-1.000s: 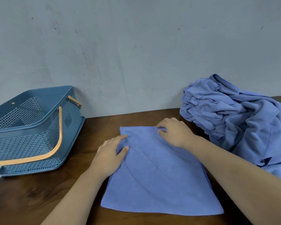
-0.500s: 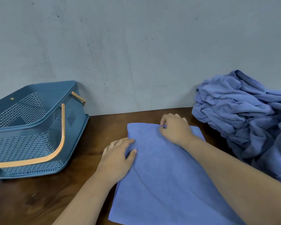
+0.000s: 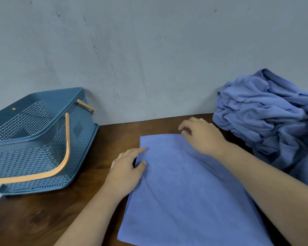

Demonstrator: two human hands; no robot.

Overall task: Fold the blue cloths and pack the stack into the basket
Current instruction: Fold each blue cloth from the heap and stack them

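A blue cloth (image 3: pixel 185 192) lies flat on the dark wooden table (image 3: pixel 43 219) in front of me. My left hand (image 3: pixel 126 167) rests on its left edge, with straight index finger and thumb lying on the fabric. At the cloth's far right corner is my right hand (image 3: pixel 203 135). Its thumb touches the far edge and its fingers are loosely curled over the table just beyond, with no fabric visible between them. A blue perforated basket (image 3: pixel 34 139) with orange handles (image 3: pixel 67 148) sits at the left.
A heap of crumpled blue cloths (image 3: pixel 267 118) fills the back right of the table, close to my right forearm. A grey wall (image 3: pixel 149 59) runs along the table's far edge. Bare wood shows between the basket and the flat cloth.
My right hand has loosened from its pinch on the far edge, its fingers now spread. My left hand has slid slightly along the left edge. The view has shifted a little.
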